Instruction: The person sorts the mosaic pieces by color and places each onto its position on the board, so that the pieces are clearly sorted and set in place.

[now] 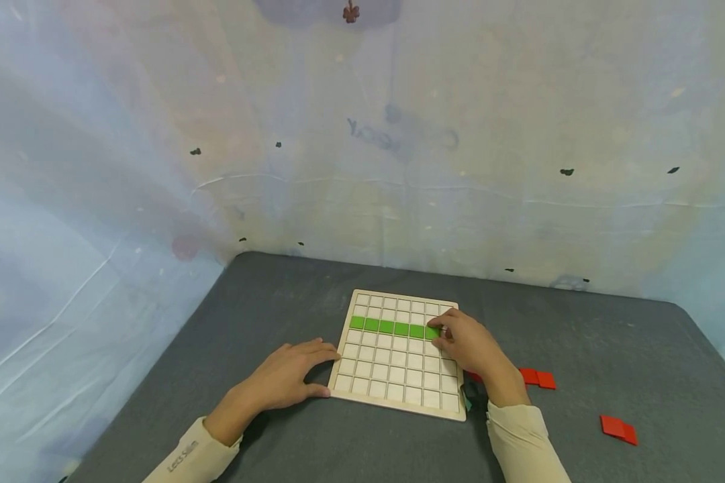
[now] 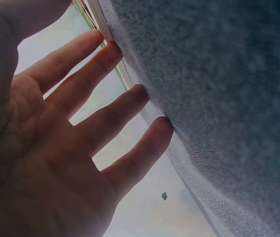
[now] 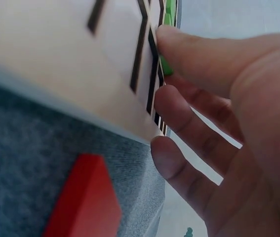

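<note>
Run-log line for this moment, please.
left hand: touching wooden grid board, left edge | right hand: pinching rightmost green tile in row | red tiles: on dark table, right of board

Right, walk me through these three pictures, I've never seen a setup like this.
There is no machine here: these are a person's two bare hands. The large picture comes from a camera on the head, looking forward and down. The other two come from cameras on the left and right wrists, so each shows one hand close up.

On the dark grey surface lies a pale gridded board. A row of green tiles crosses it, and red tiles lie to its right.

The left hand holds nothing; its fingers are spread at the board's left edge. The right hand has thumb and forefinger about the rightmost green tile in view.
</note>
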